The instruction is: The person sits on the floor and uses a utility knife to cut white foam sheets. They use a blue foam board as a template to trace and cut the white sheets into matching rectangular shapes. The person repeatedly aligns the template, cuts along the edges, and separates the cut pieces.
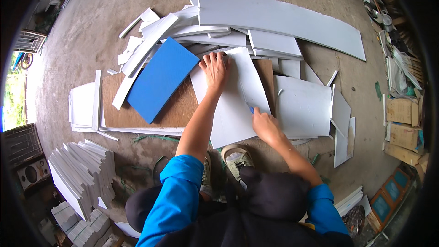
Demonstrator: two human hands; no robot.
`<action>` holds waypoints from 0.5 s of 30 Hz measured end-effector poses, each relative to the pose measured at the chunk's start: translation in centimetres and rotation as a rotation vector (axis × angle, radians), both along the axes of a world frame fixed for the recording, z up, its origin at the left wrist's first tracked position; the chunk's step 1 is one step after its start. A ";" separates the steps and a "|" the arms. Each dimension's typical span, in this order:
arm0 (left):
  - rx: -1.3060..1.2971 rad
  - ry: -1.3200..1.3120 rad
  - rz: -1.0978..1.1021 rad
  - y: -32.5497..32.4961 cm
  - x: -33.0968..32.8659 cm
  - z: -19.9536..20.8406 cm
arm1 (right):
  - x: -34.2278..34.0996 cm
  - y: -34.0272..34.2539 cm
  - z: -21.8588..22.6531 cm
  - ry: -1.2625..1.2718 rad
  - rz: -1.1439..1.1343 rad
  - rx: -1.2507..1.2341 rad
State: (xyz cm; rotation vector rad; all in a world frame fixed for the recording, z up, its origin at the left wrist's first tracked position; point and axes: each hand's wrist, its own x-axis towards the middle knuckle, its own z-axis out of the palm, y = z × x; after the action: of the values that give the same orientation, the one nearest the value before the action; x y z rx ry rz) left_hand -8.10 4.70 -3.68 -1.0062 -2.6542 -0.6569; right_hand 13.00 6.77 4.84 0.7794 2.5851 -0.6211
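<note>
2 arms (197, 123) extended | left hand (215, 71): fingers (213, 59) spread | right hand (266, 126) (nearer body): curled

Under the left hand (214, 71), the white sheet (233, 110) looks like smooth plastic foam board, matt with a soft sheen. The small blue tool (252, 110) in the right hand (266, 126) seems plastic (too little shows to be sure). Just left of the left hand's hold, the blue board (162, 80) is flat-toned and matt; beneath it, the plywood panel (118, 105) shows dull brown wood. Nearer the body than either hand, the blue sleeves (178, 196) are creased cloth. Around the grip spreads rough, matt concrete floor (329, 174); far to its right, the boxes (402, 111) are dull brown cardboard.
</note>
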 end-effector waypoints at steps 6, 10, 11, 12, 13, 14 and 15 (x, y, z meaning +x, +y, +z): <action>-0.042 -0.033 0.037 0.0 -0.3 0.3 | -6.0 3.0 3.2 0.190 -0.091 0.066; -0.103 -0.103 0.039 0.5 0.1 0.7 | -10.4 5.6 -0.6 0.242 -0.071 0.117; -0.101 -0.113 0.045 0.4 -0.1 0.5 | -11.3 5.6 -1.0 0.239 -0.066 0.098; -0.099 -0.124 0.049 0.2 -0.3 0.4 | -12.0 5.6 -1.4 0.235 -0.062 0.081; -0.096 -0.135 0.053 0.1 -0.4 0.2 | -12.6 5.6 -1.7 0.231 -0.059 0.065; -0.116 -0.138 0.061 0.2 -0.4 0.2 | -12.9 5.7 -2.2 0.230 -0.057 0.068; -0.106 -0.146 0.056 0.2 -0.4 0.1 | -13.1 5.9 -2.8 0.229 -0.056 0.071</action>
State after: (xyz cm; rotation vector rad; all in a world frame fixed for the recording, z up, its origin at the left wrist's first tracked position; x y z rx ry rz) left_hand -8.48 4.88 -3.54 -0.9398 -2.8600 -0.6056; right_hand -0.12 12.63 2.09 0.8499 2.8153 -0.6738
